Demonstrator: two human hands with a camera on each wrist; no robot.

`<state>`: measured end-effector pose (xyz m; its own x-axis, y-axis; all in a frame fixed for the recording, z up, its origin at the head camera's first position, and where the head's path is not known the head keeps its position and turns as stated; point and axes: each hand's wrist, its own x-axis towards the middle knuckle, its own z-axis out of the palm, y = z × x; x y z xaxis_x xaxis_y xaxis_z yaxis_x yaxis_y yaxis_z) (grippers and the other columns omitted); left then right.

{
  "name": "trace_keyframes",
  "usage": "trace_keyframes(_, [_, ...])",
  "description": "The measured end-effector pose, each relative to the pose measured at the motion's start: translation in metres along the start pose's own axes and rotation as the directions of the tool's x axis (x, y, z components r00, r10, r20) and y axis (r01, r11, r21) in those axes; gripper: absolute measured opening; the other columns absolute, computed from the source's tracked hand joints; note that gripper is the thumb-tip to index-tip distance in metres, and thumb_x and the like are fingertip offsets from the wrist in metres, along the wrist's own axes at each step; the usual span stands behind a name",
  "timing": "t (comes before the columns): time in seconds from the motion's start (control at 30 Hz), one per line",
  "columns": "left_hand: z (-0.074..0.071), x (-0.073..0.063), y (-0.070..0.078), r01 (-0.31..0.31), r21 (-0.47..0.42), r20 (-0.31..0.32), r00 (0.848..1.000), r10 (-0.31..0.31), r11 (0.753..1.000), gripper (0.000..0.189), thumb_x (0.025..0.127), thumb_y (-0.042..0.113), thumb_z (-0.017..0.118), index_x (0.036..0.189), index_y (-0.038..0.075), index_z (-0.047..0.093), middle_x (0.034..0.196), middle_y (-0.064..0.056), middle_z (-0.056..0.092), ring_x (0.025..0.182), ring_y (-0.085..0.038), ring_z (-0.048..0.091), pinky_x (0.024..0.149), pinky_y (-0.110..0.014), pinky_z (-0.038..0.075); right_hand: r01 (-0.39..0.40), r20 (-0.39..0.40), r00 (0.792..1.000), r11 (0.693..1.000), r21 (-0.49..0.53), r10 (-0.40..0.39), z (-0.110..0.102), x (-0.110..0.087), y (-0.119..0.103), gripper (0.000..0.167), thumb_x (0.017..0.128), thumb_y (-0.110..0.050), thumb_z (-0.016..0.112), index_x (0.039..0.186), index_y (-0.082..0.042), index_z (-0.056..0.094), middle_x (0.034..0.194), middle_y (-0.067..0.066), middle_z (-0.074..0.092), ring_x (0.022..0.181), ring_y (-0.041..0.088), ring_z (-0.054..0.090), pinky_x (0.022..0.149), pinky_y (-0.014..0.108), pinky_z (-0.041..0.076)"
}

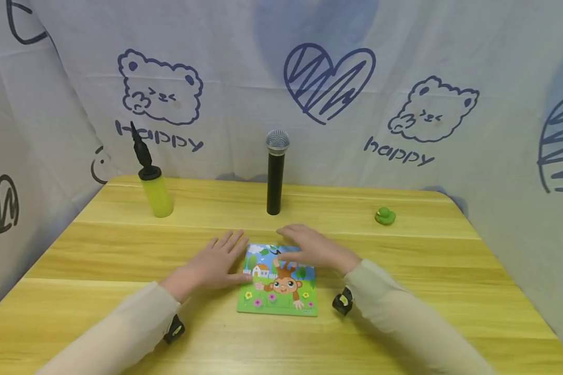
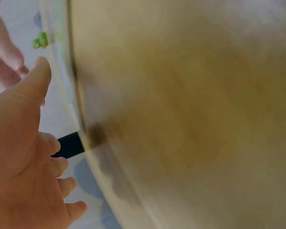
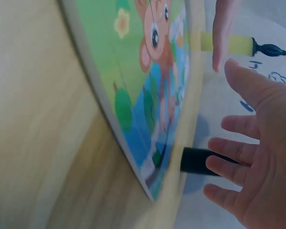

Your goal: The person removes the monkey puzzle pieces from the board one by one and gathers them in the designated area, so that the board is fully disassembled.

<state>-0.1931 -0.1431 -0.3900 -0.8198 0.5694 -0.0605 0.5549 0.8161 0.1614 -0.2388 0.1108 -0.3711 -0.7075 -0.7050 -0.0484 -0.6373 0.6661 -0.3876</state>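
A square picture puzzle (image 1: 281, 302) with a cartoon monkey, a house and flowers lies flat on the table. My left hand (image 1: 214, 266) is spread at its left side, the thumb reaching over the puzzle's left edge. Over the upper right corner is my right hand (image 1: 316, 249), covering part of the picture. In the right wrist view the puzzle (image 3: 133, 71) shows thin seam lines, and the right hand (image 3: 271, 152) has its fingers extended, apart from the board. The left hand (image 2: 24, 157) holds nothing in the left wrist view.
Behind the puzzle a microphone (image 1: 274, 179) stands upright on the wooden table (image 1: 380, 333). A yellow hand pump (image 1: 157, 195) with a black top stands at the back left. A small green toy duck (image 1: 385, 216) sits at the back right. Printed cloth (image 1: 244, 104) hangs behind.
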Motion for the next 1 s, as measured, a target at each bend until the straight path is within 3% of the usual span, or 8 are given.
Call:
trace_keyframes(0.4, [0.004, 0.006, 0.009, 0.017, 0.001, 0.138, 0.99, -0.017, 1.0, 0.078, 0.093, 0.051, 0.043, 0.143, -0.005, 0.022, 0.149, -0.02, 0.018, 0.135, -0.037, 0.014, 0.107, -0.054, 0.012, 0.045, 0.077, 0.996, 0.997, -0.063, -0.04, 0.016, 0.031, -0.016, 0.048, 0.085, -0.031, 0.067, 0.125, -0.006, 0.056, 0.112, 0.005, 0.055, 0.101, 0.017, 0.051, 0.087, 0.029, 0.044])
trace_keyframes(0.7, [0.005, 0.006, 0.015, 0.041, 0.017, 0.123, 0.991, -0.043, 0.999, 0.081, 0.091, 0.053, 0.045, 0.141, -0.008, 0.025, 0.147, -0.023, 0.021, 0.134, -0.038, 0.017, 0.107, -0.054, 0.013, 0.09, 0.071, 0.994, 0.994, -0.064, -0.085, 0.022, 0.04, -0.025, 0.042, 0.084, -0.029, 0.068, 0.119, -0.007, 0.061, 0.104, 0.003, 0.055, 0.092, 0.014, 0.053, 0.082, 0.025, 0.046])
trace_keyframes(1.0, [0.001, 0.004, 0.017, 0.052, -0.009, 0.137, 0.989, -0.051, 0.999, 0.08, 0.091, 0.05, 0.048, 0.14, -0.009, 0.025, 0.146, -0.024, 0.021, 0.134, -0.038, 0.018, 0.107, -0.054, 0.012, 0.024, 0.124, 0.992, 0.999, -0.041, -0.019, 0.027, 0.05, -0.025, 0.044, 0.083, -0.031, 0.068, 0.122, -0.014, 0.059, 0.103, 0.0, 0.052, 0.091, 0.011, 0.052, 0.081, 0.024, 0.045])
